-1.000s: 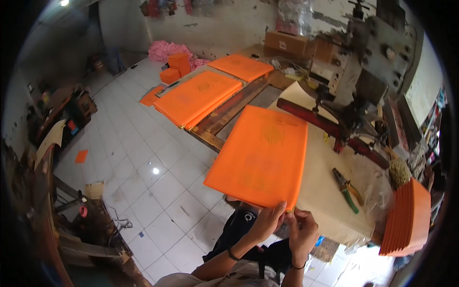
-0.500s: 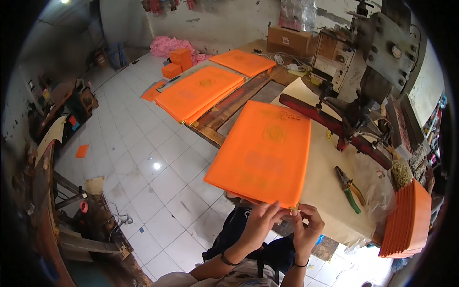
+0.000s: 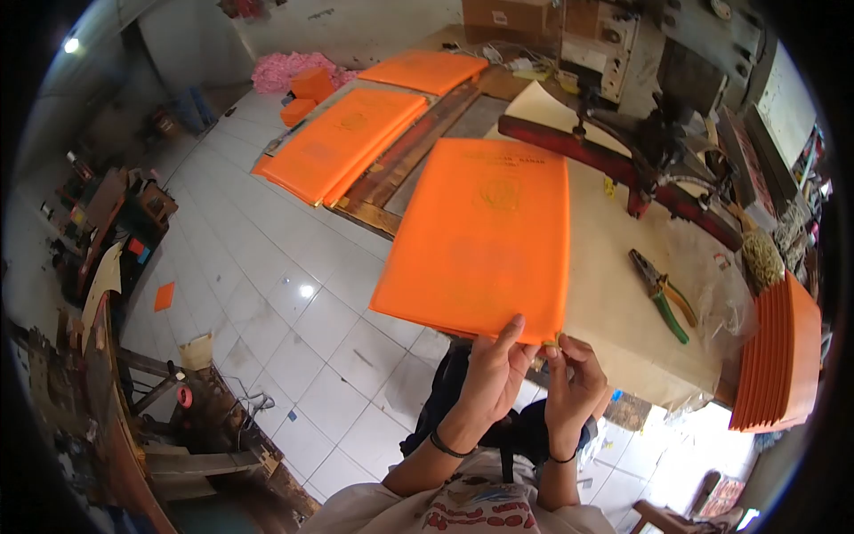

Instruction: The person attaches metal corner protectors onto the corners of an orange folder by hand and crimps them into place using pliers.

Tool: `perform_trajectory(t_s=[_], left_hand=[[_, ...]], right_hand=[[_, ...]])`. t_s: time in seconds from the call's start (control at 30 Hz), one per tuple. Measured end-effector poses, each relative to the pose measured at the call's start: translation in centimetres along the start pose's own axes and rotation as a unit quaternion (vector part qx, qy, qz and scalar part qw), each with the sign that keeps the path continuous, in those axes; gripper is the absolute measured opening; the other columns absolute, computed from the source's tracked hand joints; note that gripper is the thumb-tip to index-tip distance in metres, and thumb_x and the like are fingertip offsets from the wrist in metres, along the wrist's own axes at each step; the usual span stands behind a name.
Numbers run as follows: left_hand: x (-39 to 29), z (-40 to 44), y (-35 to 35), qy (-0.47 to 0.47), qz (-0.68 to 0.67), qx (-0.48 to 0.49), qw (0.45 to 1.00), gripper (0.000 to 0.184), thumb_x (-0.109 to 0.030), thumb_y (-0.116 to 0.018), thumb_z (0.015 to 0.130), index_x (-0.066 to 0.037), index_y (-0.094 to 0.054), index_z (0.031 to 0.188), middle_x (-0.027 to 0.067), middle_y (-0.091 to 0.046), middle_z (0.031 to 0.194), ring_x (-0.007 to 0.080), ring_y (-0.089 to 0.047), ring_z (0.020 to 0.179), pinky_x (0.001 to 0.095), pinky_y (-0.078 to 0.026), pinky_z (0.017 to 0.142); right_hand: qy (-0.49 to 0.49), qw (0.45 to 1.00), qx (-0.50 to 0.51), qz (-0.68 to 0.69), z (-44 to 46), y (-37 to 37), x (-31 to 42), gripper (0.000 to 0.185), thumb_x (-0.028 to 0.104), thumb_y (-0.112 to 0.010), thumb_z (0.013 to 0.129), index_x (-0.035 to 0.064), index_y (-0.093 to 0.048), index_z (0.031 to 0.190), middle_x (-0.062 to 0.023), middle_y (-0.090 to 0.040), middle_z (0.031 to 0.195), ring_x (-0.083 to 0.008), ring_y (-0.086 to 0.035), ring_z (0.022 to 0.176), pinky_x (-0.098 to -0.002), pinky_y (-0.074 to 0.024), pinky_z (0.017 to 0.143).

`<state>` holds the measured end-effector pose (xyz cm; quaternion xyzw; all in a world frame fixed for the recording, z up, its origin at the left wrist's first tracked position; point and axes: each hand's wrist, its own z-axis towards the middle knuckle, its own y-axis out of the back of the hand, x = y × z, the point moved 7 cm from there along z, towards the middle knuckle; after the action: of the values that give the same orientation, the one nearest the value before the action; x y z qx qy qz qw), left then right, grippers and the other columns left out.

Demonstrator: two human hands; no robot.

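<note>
An orange folder (image 3: 476,240) with faint gold printing lies at the near edge of the paper-covered table (image 3: 614,329). My left hand (image 3: 496,369) grips its lower edge, the thumb on top and the fingers underneath. Beside it, my right hand (image 3: 574,374) is closed at the folder's near right corner, where a small yellowish piece (image 3: 553,343) shows between the fingertips. To the right of the folder rest pliers (image 3: 663,294) with green and orange handles.
More orange folders (image 3: 342,142) lie at the table's far left. A machine with a red bar (image 3: 569,144) stands over the back. Clear plastic (image 3: 712,285) and a fanned orange stack (image 3: 783,356) are at the right. A cardboard box (image 3: 505,20) sits behind.
The view has tilted and shifted, so the table appears higher. Both hands remain at the folder's near corner, and my left thumb now lies on its top face.
</note>
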<state>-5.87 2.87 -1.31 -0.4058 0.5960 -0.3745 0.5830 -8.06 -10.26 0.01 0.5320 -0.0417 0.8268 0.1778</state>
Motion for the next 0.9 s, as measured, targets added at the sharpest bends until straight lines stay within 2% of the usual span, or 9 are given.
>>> perform_trajectory(t_s=[0.1,0.27,0.57,0.67,0.77,0.9], left_hand=[[0.0,0.0,0.1,-0.005,0.006,-0.011,1.0,0.034,-0.009,-0.056,0.102,0.0,-0.047,0.133,0.0098,-0.057,0.128,0.0215,-0.059,0.119,0.0384,-0.051,0.102],[-0.2,-0.3,-0.5,-0.01,0.022,-0.041,0.999,0.028,-0.009,-0.054,0.103,0.001,-0.049,0.129,0.0096,-0.058,0.124,0.0168,-0.061,0.114,0.0296,-0.055,0.096],[0.3,-0.2,0.4,-0.007,0.051,-0.072,0.996,0.029,-0.012,-0.055,0.103,0.003,-0.05,0.127,0.0114,-0.062,0.117,0.0183,-0.066,0.104,0.0286,-0.057,0.09],[0.1,-0.1,0.1,-0.005,0.066,-0.045,0.997,0.029,-0.013,-0.054,0.103,0.003,-0.051,0.127,0.0118,-0.062,0.119,0.0193,-0.066,0.107,0.0288,-0.057,0.091],[0.2,-0.1,0.6,0.0,0.078,-0.034,0.996,0.029,-0.014,-0.054,0.103,0.003,-0.051,0.127,0.0124,-0.061,0.122,0.0201,-0.065,0.11,0.0301,-0.056,0.094],[0.6,-0.1,1.1,-0.014,0.087,-0.039,0.995,0.03,-0.014,-0.055,0.103,0.004,-0.051,0.126,0.0122,-0.06,0.124,0.0205,-0.062,0.114,0.0337,-0.052,0.099]], right_hand=[[-0.005,1.0,0.024,0.002,0.3,0.1,0.1,0.018,-0.004,-0.076,0.083,-0.0009,-0.069,0.099,-0.0119,-0.071,0.095,-0.0137,-0.064,0.074,-0.0254,-0.0507,0.065],[-0.005,1.0,0.017,-0.008,0.4,-0.1,0.9,0.017,-0.004,-0.077,0.082,-0.0004,-0.07,0.098,-0.01,-0.071,0.092,-0.0116,-0.063,0.069,-0.0254,-0.0502,0.066],[-0.051,0.998,0.034,-0.029,0.9,-0.1,0.9,0.019,0.0,-0.078,0.083,-0.0012,-0.07,0.1,-0.0115,-0.071,0.094,-0.0131,-0.066,0.07,-0.0259,-0.0522,0.067],[-0.081,0.995,0.051,-0.024,0.6,0.1,-0.2,0.022,0.001,-0.078,0.083,-0.0011,-0.07,0.103,-0.0121,-0.072,0.094,-0.0138,-0.066,0.072,-0.0263,-0.0528,0.066],[-0.035,0.997,0.064,-0.019,0.4,0.2,-0.9,0.022,0.001,-0.078,0.083,-0.0005,-0.071,0.104,-0.012,-0.072,0.095,-0.0147,-0.067,0.076,-0.0264,-0.0533,0.067],[-0.042,0.994,0.091,-0.035,1.1,0.2,-0.3,0.022,0.002,-0.078,0.083,0.0004,-0.072,0.104,-0.0124,-0.073,0.096,-0.0166,-0.068,0.079,-0.0271,-0.0532,0.067]])
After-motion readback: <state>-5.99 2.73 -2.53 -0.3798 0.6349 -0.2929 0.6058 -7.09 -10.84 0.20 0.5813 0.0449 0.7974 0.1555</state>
